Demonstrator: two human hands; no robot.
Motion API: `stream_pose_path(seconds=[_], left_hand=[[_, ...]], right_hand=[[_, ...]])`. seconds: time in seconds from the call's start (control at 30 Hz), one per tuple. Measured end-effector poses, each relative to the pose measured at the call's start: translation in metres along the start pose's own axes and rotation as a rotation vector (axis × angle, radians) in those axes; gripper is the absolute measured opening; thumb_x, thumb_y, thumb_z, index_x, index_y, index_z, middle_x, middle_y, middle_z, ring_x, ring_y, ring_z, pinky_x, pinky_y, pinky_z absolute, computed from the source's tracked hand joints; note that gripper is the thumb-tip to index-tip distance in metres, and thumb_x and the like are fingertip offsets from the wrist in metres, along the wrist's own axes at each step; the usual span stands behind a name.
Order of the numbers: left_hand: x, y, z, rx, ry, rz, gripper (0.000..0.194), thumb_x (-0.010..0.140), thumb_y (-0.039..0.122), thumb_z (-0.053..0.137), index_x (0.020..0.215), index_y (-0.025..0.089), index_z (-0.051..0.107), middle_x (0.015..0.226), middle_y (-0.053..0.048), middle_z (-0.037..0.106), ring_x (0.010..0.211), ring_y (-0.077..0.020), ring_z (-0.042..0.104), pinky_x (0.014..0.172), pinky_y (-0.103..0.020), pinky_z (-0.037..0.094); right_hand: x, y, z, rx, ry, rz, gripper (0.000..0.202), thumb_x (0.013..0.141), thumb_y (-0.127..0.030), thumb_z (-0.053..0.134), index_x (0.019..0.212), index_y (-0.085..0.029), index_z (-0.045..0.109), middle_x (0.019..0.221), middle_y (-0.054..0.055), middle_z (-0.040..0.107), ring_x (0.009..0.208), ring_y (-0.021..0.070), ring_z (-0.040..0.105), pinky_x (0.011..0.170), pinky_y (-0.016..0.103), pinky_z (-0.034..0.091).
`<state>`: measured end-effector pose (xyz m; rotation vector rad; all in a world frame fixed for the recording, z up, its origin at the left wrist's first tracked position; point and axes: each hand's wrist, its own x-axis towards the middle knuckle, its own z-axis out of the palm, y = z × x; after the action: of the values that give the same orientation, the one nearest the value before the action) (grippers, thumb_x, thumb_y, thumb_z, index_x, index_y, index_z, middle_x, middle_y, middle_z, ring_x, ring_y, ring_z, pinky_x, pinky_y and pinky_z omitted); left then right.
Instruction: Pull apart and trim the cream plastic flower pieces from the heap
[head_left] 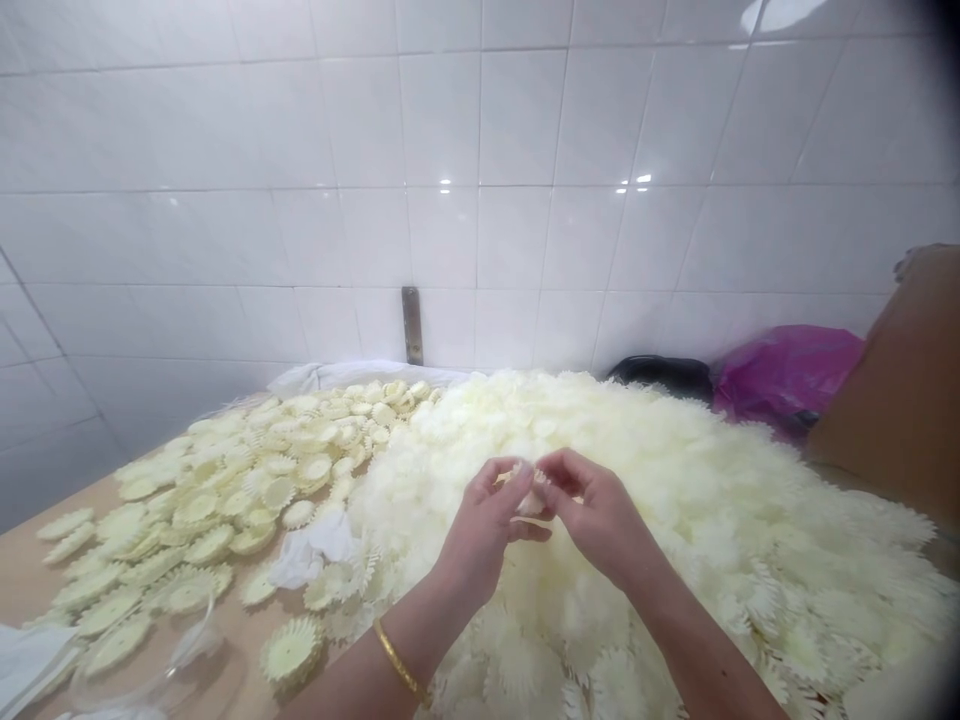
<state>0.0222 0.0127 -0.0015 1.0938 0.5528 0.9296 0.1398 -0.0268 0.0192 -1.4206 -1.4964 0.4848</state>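
Observation:
My left hand (491, 515) and my right hand (589, 500) meet at the middle of the view, fingers closed on one small cream-coloured piece with a toothed edge (531, 503). Most of that piece is hidden behind the fingers. Both hands are just above a large heap of pale, fringed petal-like pieces (660, 480). A gold bangle (400, 662) circles my left wrist.
On the left of the tan table (232, 650) lies a pile of cream, notched round discs (217, 500). White crumpled tissue (313, 550) sits between the piles. Behind at right are a black bag (664, 375), a magenta bag (784, 370) and a cardboard box (892, 400). A tiled wall (517, 230) stands behind.

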Motion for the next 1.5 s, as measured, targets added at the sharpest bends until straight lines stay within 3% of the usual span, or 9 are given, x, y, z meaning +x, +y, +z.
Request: stream_pose_path(seconds=[0.2, 0.5, 0.7, 0.83, 0.97, 1.1, 1.23, 1.5], left_hand=[[0.0024, -0.0023, -0.0015, 0.040, -0.066, -0.001, 0.027, 0.072, 0.035, 0.059, 0.088, 0.014, 0.060, 0.078, -0.006, 0.060, 0.063, -0.0124, 0.058, 0.061, -0.026, 0.046], [0.0026, -0.0048, -0.0009, 0.155, 0.044, 0.026, 0.027, 0.071, 0.042, 0.058, 0.067, 0.016, 0.050, 0.051, 0.001, 0.053, 0.038, -0.0071, 0.045, 0.040, -0.019, 0.032], [0.0026, -0.0057, -0.0006, 0.248, 0.121, 0.083, 0.035, 0.072, 0.046, 0.054, 0.058, 0.018, 0.038, 0.041, 0.008, 0.034, 0.032, -0.0042, 0.032, 0.034, -0.017, 0.021], [0.0034, -0.0048, -0.0002, 0.263, 0.133, 0.089, 0.040, 0.071, 0.050, 0.053, 0.053, 0.018, 0.037, 0.040, 0.008, 0.028, 0.031, -0.0039, 0.028, 0.032, -0.017, 0.021], [0.0042, -0.0052, -0.0006, 0.289, 0.153, 0.079, 0.041, 0.069, 0.052, 0.053, 0.052, 0.018, 0.039, 0.040, 0.007, 0.032, 0.031, -0.0052, 0.032, 0.032, -0.018, 0.026], [0.0042, -0.0055, 0.0010, 0.329, 0.140, 0.071, 0.039, 0.072, 0.052, 0.050, 0.056, 0.017, 0.043, 0.043, 0.004, 0.043, 0.036, -0.0093, 0.046, 0.036, -0.019, 0.034], [0.0027, -0.0041, 0.0030, 0.198, 0.080, 0.028, 0.034, 0.076, 0.048, 0.047, 0.067, 0.016, 0.046, 0.053, 0.000, 0.053, 0.043, -0.0117, 0.053, 0.040, -0.020, 0.037], [-0.0016, 0.0001, 0.0049, 0.077, -0.045, -0.019, 0.027, 0.076, 0.036, 0.053, 0.092, 0.015, 0.056, 0.072, -0.005, 0.060, 0.056, -0.0136, 0.058, 0.057, -0.028, 0.046]], right_hand=[[-0.0008, -0.0011, -0.0021, -0.057, 0.008, 0.002, 0.008, 0.075, -0.025, 0.048, 0.079, -0.018, 0.052, 0.065, 0.000, 0.053, 0.063, 0.0140, 0.052, 0.058, 0.026, 0.043], [-0.0012, -0.0037, -0.0059, 0.031, -0.077, -0.015, 0.019, 0.082, -0.030, 0.040, 0.075, -0.018, 0.053, 0.067, 0.001, 0.057, 0.064, 0.0144, 0.054, 0.063, 0.028, 0.043], [0.0006, -0.0035, -0.0072, 0.120, -0.104, 0.011, 0.022, 0.081, -0.034, 0.044, 0.072, -0.016, 0.053, 0.068, 0.002, 0.058, 0.067, 0.0150, 0.053, 0.066, 0.029, 0.043], [0.0014, -0.0040, -0.0080, 0.203, -0.138, 0.051, 0.018, 0.078, -0.033, 0.049, 0.076, -0.016, 0.055, 0.072, 0.002, 0.059, 0.071, 0.0156, 0.054, 0.069, 0.030, 0.044], [0.0010, -0.0023, -0.0085, 0.201, -0.149, 0.054, 0.016, 0.076, -0.032, 0.053, 0.080, -0.016, 0.056, 0.075, 0.003, 0.059, 0.073, 0.0158, 0.054, 0.069, 0.030, 0.044], [0.0009, 0.0002, -0.0089, 0.233, -0.184, 0.041, 0.020, 0.079, -0.035, 0.049, 0.076, -0.017, 0.055, 0.071, 0.001, 0.059, 0.068, 0.0142, 0.055, 0.066, 0.028, 0.044], [0.0024, 0.0030, -0.0087, 0.238, -0.232, 0.106, 0.019, 0.077, -0.034, 0.051, 0.079, -0.016, 0.055, 0.069, 0.002, 0.061, 0.064, 0.0146, 0.057, 0.063, 0.028, 0.045], [0.0010, -0.0012, -0.0065, 0.091, -0.047, 0.054, 0.013, 0.076, -0.023, 0.045, 0.074, -0.017, 0.056, 0.065, 0.001, 0.059, 0.060, 0.0143, 0.054, 0.059, 0.027, 0.044]])
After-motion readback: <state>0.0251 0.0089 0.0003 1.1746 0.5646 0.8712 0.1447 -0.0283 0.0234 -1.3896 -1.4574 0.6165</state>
